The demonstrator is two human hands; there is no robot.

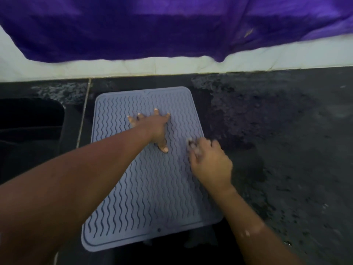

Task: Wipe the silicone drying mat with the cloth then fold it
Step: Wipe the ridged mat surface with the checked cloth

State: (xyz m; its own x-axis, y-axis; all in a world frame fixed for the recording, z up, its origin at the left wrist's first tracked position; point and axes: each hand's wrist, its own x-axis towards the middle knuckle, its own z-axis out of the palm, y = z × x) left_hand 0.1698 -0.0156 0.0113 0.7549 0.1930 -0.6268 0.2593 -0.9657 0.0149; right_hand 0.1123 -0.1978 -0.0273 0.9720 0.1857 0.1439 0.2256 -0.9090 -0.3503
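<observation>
1. Pressing flat on the grey silicone mat [149, 188], the left hand [154, 129] reaches in from the lower left, fingers [156, 112] splayed straight.
2. Right hand [210, 161] sits at the mat's right edge, fingers curled; blur hides whether they grasp anything.
3. Mat lies unfolded at frame centre on the dark, wet surface [277, 131].

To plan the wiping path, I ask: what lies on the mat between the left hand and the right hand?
Nothing: the head view shows only bare wavy ridges of the mat between the left hand and the right hand.
</observation>
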